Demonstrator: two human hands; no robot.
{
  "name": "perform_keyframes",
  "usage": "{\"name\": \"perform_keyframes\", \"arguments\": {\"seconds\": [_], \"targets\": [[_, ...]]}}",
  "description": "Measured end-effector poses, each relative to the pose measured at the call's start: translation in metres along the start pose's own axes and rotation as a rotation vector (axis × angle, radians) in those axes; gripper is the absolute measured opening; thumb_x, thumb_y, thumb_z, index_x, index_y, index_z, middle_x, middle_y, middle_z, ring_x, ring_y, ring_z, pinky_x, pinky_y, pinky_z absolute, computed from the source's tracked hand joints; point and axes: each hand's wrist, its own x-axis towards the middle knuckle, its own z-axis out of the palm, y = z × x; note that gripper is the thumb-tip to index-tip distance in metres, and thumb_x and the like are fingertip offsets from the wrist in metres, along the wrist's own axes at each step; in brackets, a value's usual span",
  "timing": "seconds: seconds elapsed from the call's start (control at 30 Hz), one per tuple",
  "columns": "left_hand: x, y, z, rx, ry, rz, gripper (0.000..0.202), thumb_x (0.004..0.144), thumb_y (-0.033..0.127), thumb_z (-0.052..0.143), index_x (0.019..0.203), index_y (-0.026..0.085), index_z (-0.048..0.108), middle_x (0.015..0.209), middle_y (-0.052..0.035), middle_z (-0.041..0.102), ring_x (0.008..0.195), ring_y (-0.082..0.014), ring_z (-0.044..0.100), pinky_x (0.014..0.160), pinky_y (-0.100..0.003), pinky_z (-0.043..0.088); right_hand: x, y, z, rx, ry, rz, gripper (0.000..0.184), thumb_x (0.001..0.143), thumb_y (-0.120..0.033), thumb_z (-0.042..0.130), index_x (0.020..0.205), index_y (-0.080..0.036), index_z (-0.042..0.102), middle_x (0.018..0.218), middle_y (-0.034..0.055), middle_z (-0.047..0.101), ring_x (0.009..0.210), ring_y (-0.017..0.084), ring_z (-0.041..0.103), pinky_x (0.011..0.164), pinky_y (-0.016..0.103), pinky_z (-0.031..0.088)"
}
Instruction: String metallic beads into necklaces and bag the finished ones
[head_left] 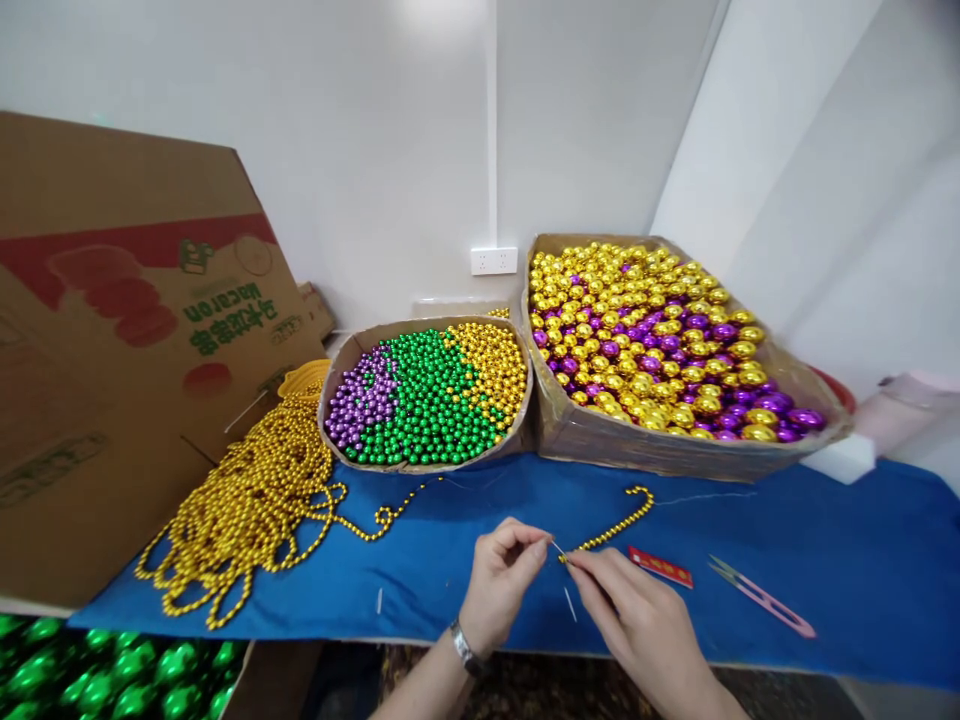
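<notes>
My left hand (499,585) is closed in a pinch on a thin needle (559,549), just above the blue cloth (450,570). My right hand (637,615) pinches the near end of a short strand of small gold beads (611,530), which curves away to the right and ends in a hook shape. The two hands meet at the needle tip near the table's front edge. A wristwatch (465,648) is on my left wrist. A second needle (570,603) lies on the cloth between the hands.
A pile of gold bead strands (247,505) lies at left. A cardboard tray of purple, green and gold beads (427,395) and a larger box of gold and purple balls (652,345) stand behind. Pink snips (761,597), a red packet (660,567), a big carton (112,340), green balls (112,675).
</notes>
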Motion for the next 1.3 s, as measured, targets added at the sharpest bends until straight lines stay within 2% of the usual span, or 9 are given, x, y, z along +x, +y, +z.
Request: {"name": "perform_keyframes", "arguments": {"seconds": [0.27, 0.53, 0.87, 1.0, 1.3], "targets": [[-0.0011, -0.0013, 0.001, 0.119, 0.01, 0.069, 0.023, 0.08, 0.037, 0.06, 0.082, 0.016, 0.071, 0.075, -0.0055, 0.062, 0.069, -0.0147, 0.054, 0.065, -0.025, 0.042, -0.0014, 0.0003, -0.0007, 0.0, 0.006, -0.004, 0.025, 0.094, -0.027, 0.04, 0.098, -0.022, 0.063, 0.08, 0.0032, 0.068, 0.068, 0.013, 0.065, 0.063, 0.022, 0.051], [-0.0017, -0.0001, 0.0019, 0.138, -0.006, 0.107, 0.02, 0.081, 0.033, 0.06, 0.086, 0.018, 0.072, 0.077, -0.0067, 0.064, 0.071, -0.0157, 0.056, 0.066, -0.027, 0.044, -0.0031, 0.0023, -0.0014, 0.007, -0.012, 0.01, 0.025, 0.094, -0.026, 0.04, 0.103, -0.022, 0.062, 0.081, 0.003, 0.068, 0.067, 0.013, 0.064, 0.063, 0.022, 0.05], [-0.0017, -0.0017, 0.0016, 0.132, -0.003, 0.111, 0.019, 0.082, 0.032, 0.06, 0.086, 0.017, 0.071, 0.076, -0.0055, 0.062, 0.07, -0.0145, 0.054, 0.065, -0.026, 0.043, -0.0038, 0.0027, -0.0003, -0.002, 0.005, 0.017, 0.025, 0.093, -0.027, 0.039, 0.097, -0.022, 0.063, 0.079, 0.0025, 0.067, 0.065, 0.013, 0.064, 0.062, 0.022, 0.05], [-0.0022, -0.0027, 0.0026, 0.1, 0.003, 0.082, 0.019, 0.081, 0.032, 0.061, 0.084, 0.017, 0.071, 0.074, -0.004, 0.059, 0.068, -0.0131, 0.052, 0.064, -0.025, 0.041, -0.0045, 0.0032, -0.0002, -0.004, -0.005, 0.017, 0.024, 0.094, -0.027, 0.039, 0.097, -0.022, 0.063, 0.079, 0.0025, 0.067, 0.065, 0.014, 0.064, 0.062, 0.023, 0.05], [0.0019, -0.0083, 0.0048, -0.198, 0.007, -0.089, 0.016, 0.074, 0.03, 0.069, 0.081, 0.016, 0.073, 0.072, -0.0016, 0.056, 0.066, -0.0096, 0.047, 0.063, -0.022, 0.038, -0.0059, 0.0013, 0.0027, -0.005, -0.029, 0.021, 0.025, 0.094, -0.028, 0.038, 0.099, -0.023, 0.063, 0.08, 0.003, 0.067, 0.067, 0.014, 0.065, 0.061, 0.022, 0.049]]}}
